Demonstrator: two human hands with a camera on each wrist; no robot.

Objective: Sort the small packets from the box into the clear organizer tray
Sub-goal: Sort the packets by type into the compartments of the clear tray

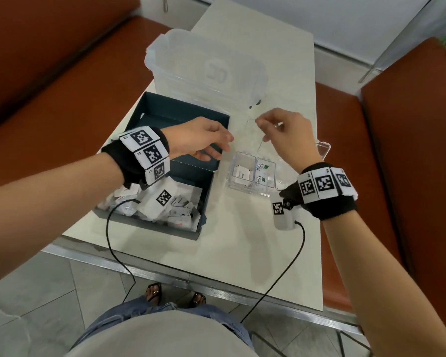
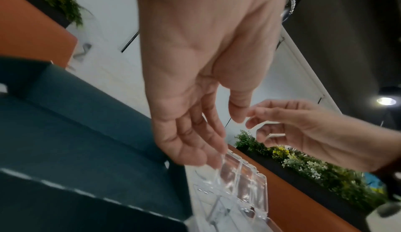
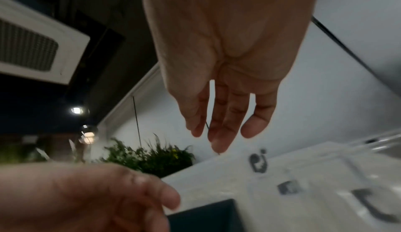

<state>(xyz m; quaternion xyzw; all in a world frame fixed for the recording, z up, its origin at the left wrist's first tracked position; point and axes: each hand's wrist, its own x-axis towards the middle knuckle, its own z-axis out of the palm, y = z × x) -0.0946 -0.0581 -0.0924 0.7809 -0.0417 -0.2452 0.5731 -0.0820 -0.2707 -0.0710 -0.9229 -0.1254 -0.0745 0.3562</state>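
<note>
The clear organizer tray lies on the white table right of the dark teal box. Its lid stands raised. Two of its compartments hold white packets and green-printed packets. A heap of small white packets fills the box's near half. My left hand reaches over the box's rim with straight fingers, whose tips meet the tray's clear edge. My right hand hovers above the tray, fingers loose, tips at the lid's top edge. In the right wrist view its fingers hang straight and hold nothing.
A large clear storage bin stands behind the box and tray. Orange bench seats flank the table on both sides. The table's metal front edge runs close to my body. Black cables trail from both wrists.
</note>
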